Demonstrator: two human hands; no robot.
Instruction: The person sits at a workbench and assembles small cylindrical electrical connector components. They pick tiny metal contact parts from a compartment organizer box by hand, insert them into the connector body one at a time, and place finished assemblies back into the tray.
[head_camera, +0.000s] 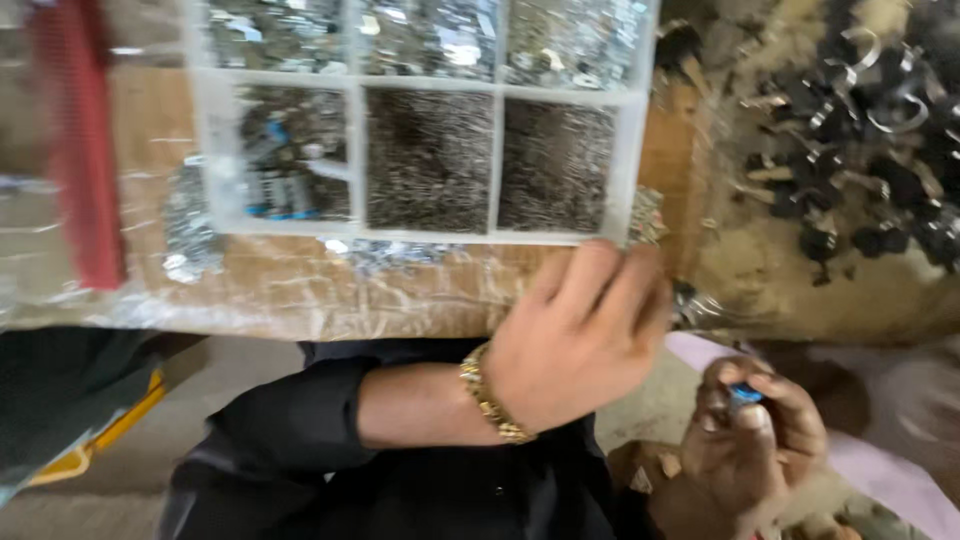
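L hand (580, 335), w/ a gold-coloured chain bracelet (490, 395) on the wrist, is reaching toward the near edge of the cardboard-covered bench (300, 285), fingers curled together; can't tell if it's gripping anything. R hand (755, 440) is sitting lower, off the bench's near right corner, pinching a small blue piece (745, 395) btwn fingertips. A white plastic compartment tray (425, 90) of small metal parts is lying mid-bench; black-and-silver clips (870, 150) are piling at the right.

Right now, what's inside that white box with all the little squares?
The white box holds shiny metal bits up top, dark thin pieces in two lower squares, and blue-and-dark parts lower left. The picture is too blurry to tell exactly what they are.
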